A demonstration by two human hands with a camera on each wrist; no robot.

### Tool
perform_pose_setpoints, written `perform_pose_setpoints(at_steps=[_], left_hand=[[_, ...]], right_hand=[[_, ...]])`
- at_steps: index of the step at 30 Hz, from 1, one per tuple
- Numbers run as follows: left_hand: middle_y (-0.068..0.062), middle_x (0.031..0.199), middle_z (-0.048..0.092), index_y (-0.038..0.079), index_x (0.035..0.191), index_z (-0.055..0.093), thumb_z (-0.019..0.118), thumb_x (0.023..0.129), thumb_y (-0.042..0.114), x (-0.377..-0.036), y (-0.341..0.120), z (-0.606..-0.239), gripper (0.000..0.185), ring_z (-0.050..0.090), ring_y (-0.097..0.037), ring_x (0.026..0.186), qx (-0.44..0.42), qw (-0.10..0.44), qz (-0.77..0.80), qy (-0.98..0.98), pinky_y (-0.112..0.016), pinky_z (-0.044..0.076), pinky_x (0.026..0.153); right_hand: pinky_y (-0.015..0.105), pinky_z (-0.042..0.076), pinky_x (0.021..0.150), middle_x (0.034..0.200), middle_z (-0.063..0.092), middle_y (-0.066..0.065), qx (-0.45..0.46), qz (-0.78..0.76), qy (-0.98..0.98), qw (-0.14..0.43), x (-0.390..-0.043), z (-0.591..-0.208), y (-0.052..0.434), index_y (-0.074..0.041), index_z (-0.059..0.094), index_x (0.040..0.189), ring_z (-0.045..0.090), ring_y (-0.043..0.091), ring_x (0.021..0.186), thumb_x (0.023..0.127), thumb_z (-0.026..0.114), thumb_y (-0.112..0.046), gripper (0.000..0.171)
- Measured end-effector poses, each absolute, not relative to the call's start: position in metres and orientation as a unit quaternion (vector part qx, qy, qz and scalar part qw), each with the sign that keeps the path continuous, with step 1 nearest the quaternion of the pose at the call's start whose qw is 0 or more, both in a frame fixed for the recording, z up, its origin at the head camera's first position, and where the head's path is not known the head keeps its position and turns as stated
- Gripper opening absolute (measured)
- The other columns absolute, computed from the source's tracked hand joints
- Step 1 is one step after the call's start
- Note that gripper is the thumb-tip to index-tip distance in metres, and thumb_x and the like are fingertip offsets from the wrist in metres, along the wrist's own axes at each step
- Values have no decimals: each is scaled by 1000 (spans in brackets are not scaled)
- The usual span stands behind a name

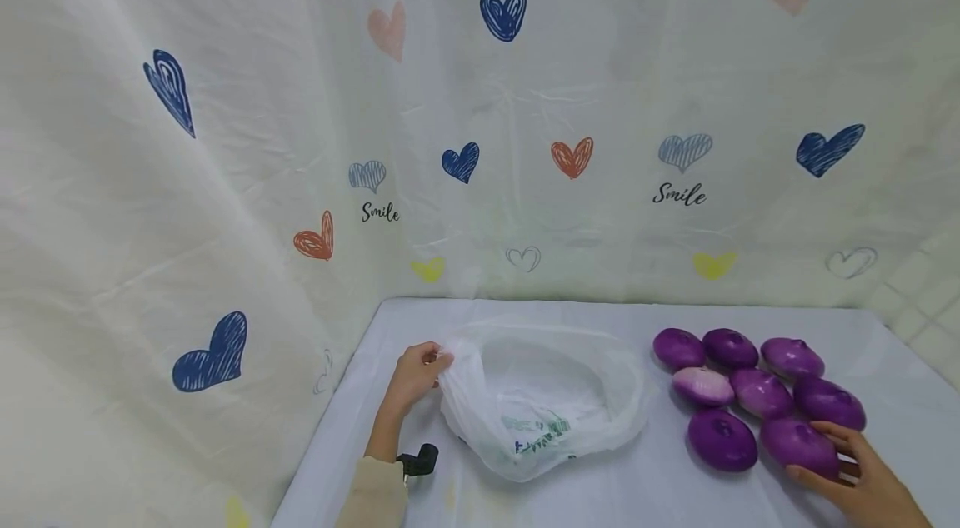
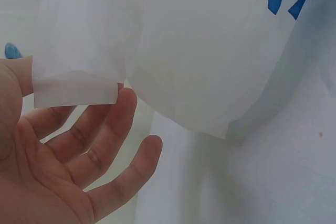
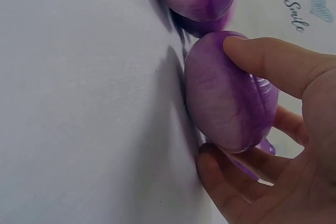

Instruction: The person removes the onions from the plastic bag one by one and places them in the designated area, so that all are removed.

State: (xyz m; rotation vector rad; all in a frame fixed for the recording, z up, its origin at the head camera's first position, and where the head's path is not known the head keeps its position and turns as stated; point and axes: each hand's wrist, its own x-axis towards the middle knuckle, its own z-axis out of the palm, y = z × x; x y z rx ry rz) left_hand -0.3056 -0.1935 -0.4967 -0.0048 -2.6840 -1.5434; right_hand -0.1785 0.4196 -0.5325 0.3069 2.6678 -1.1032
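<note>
Right hand [image 1: 862, 482] gripping onion [image 1: 799, 445], left hand [image 1: 415, 376] pinching bag [image 1: 540, 403]

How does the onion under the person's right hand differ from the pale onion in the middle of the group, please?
The gripped onion is deep purple; the pale onion is whitish-pink. The gripped onion lies at the near edge of the group, held by the right hand; the pale onion lies farther back, nearer the plastic bag, untouched. Both are flattened rounds resting on the table.

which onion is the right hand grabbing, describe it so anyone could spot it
On the table's right side lies a cluster of purple onions. The right hand grips the onion at the cluster's near right corner, the only one with fingers around it.
</note>
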Motion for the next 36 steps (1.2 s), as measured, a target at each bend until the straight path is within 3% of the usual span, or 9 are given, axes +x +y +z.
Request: perform_pose_setpoints(at_steps=[14, 21, 36], left_hand=[[-7, 94, 66, 8, 106, 71, 69, 97, 29, -306, -191, -489, 23, 59, -17, 78, 4, 20, -499, -867, -28, 54, 66], [-8, 93, 67, 6, 106, 71, 70, 97, 28, -305, -192, -489, 24, 60, -17, 78, -1, 26, -498, -867, -28, 54, 64], [-8, 92, 66, 5, 107, 71, 71, 97, 29, -303, -193, -493, 26, 59, -17, 77, -4, 25, -508, -861, -28, 54, 64]], right_hand=[[67, 45, 98, 145, 16, 51, 83, -401, 907, 102, -181, -537, 420, 15, 3, 151, 32, 66, 128, 97, 65, -51, 105], [61, 51, 92, 144, 19, 51, 76, -395, 912, 81, -179, -539, 417, 14, 7, 150, 35, 65, 125, 96, 67, -49, 102], [62, 49, 95, 146, 17, 50, 90, -403, 903, 115, -181, -541, 420, 8, 3, 155, 34, 69, 129, 95, 68, -52, 107]])
